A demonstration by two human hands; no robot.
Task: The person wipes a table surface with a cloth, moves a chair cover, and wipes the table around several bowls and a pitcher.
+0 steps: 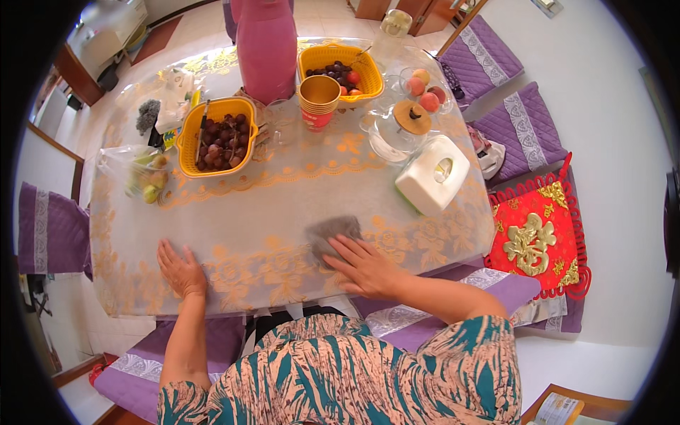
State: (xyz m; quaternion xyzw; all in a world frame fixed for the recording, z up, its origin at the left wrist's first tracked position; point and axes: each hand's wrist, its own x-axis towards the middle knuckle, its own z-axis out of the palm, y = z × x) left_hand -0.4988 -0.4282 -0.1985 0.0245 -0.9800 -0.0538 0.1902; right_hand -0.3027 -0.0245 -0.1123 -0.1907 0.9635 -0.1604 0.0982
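Observation:
My left hand [181,269] lies flat on the covered table [248,212] near its front left, fingers apart and nothing in it. Further right, my right hand [365,265] rests with outstretched fingers over the edge of a grey cloth [331,234]. The cloth lies on the tabletop, partly covered by those fingers. A clear cover with orange floral patterning spreads under both hands. Beyond the right hand stands a white tissue box [430,177], turned at an angle.
Toward the back stand yellow baskets of grapes [225,145] and mixed fruit [338,71], a pink flask [265,57], stacked paper cups [318,103] and a glass teapot [397,131]. Peaches [428,99] sit back right, a fruit bag [145,173] left. Purple-covered chairs [510,131] surround the table.

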